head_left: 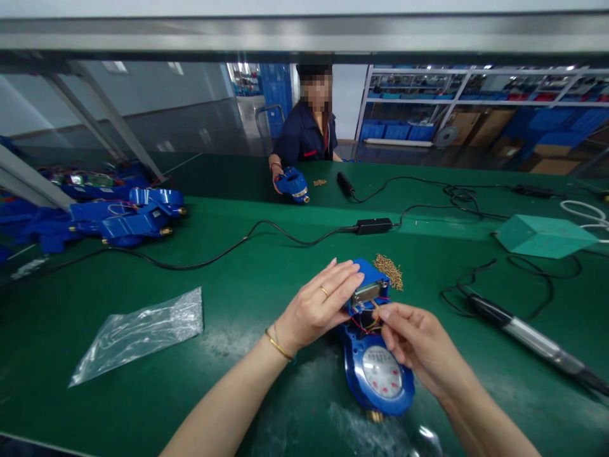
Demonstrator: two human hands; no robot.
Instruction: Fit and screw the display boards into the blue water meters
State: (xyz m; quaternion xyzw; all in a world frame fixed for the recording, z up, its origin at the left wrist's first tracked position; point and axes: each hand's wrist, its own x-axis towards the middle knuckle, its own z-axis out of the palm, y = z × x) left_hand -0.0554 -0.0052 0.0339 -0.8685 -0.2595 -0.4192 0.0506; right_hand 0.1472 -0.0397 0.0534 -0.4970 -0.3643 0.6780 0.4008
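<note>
A blue water meter (354, 374) with a round white dial (382, 371) lies on the green table in front of me. Its blue cover (370, 273), with a display module inside, is tilted up at the far end, and thin coloured wires (364, 327) run between cover and body. My left hand (314, 308) is closed around the cover's left side, fingers over its top. With thumb and forefinger, my right hand (409, 330) pinches the wires just below the cover. Small brass screws (389, 271) lie in a pile right behind the cover.
An electric screwdriver (537, 339) with its cord lies at right, near a green box (545, 236). A clear plastic bag (143, 330) is at left. Several blue meters (128, 219) are heaped far left. A black cable (214, 260) crosses the table. Opposite, a co-worker (307, 130) holds another meter (294, 184).
</note>
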